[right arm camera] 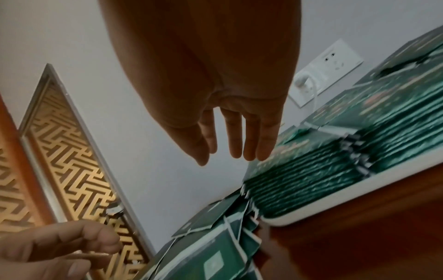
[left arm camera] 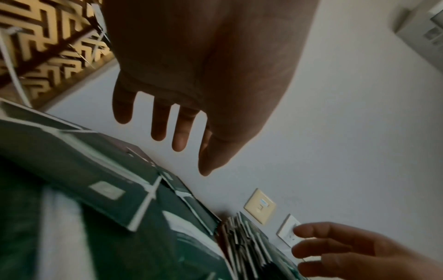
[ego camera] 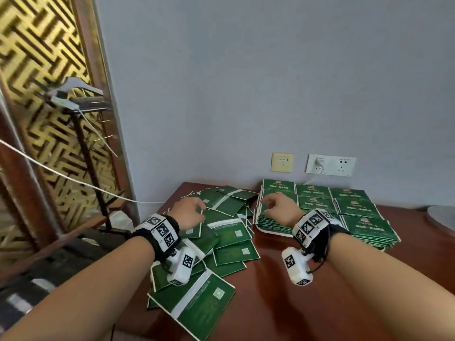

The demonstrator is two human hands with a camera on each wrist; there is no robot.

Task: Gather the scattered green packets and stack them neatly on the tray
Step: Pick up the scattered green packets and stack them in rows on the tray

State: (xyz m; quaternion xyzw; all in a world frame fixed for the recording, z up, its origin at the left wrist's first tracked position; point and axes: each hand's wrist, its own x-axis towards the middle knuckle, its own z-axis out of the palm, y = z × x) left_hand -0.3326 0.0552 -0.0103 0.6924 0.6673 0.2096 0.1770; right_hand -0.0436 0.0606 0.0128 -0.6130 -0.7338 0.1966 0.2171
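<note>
Both the left hand (ego camera: 188,212) and right hand (ego camera: 280,209) hover with loose, released fingers over flat glossy green packets (ego camera: 227,232); neat stacks fill the white tray (right arm camera: 335,205).

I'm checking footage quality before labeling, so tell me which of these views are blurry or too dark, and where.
Head view: sharp on the stacked packets and both hands, smeared at the left lattice screen. Left wrist view: the left hand is a dark, backlit shape and the scattered packets are dim and streaked. Right wrist view: the right hand is backlit, and the packets on the tray are motion-blurred.
</note>
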